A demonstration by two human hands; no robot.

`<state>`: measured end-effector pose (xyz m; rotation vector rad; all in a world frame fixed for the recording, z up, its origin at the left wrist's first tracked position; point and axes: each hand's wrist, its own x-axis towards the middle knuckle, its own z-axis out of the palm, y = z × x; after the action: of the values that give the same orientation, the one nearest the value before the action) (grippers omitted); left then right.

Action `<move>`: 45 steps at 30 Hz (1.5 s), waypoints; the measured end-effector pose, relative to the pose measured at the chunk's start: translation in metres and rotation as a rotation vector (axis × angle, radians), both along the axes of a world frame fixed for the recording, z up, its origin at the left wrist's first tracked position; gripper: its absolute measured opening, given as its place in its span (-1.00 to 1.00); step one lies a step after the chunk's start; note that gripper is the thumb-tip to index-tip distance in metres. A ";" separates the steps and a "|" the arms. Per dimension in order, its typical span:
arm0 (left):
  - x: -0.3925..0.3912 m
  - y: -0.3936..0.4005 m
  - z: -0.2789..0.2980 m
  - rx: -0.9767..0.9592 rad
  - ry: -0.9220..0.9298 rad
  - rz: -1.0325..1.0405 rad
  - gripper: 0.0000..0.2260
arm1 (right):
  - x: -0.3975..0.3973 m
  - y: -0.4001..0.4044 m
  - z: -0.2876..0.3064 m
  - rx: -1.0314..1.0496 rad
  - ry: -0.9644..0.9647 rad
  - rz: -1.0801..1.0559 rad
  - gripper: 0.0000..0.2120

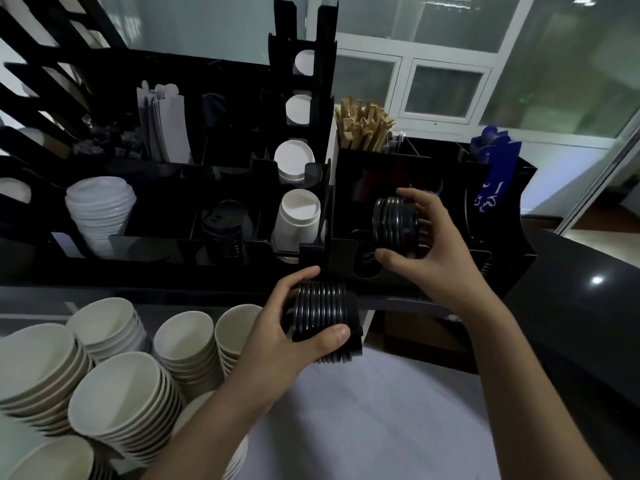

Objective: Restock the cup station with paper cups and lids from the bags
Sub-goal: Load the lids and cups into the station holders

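Observation:
My left hand (277, 323) grips a stack of black lids (323, 318) in front of the black cup station (194, 271). My right hand (429, 247) holds a shorter stack of black lids (394, 223) at the front slot of the right-hand organiser (509, 258). A column of white paper cups (298, 216) lies in the station's middle holder. White lids (98, 209) are stacked at the station's left, and black lids (225, 233) sit in a slot beside the cups.
Several stacks of white paper bowls (114, 396) crowd the near left. Wooden stirrers (362, 124) and a blue packet (493, 171) stand in the right organiser. A dark counter (585, 306) runs off to the right, with windows behind.

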<state>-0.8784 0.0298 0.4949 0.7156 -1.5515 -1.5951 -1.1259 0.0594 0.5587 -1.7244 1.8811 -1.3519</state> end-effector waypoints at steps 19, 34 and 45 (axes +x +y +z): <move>-0.005 -0.007 -0.010 0.008 -0.049 0.002 -0.30 | -0.024 -0.097 -0.011 0.321 0.801 -0.117 -0.09; -0.007 -0.006 -0.015 0.010 -0.061 0.011 -0.31 | -0.016 -0.087 -0.030 0.328 0.920 -0.149 -0.27; -0.009 -0.007 -0.018 -0.003 -0.071 0.011 -0.30 | 0.007 -0.019 -0.029 0.079 0.430 -0.146 -0.40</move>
<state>-0.8878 0.0232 0.4769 0.7849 -1.5980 -1.5744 -1.1188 0.0402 0.5294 -1.9917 2.2897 -0.9881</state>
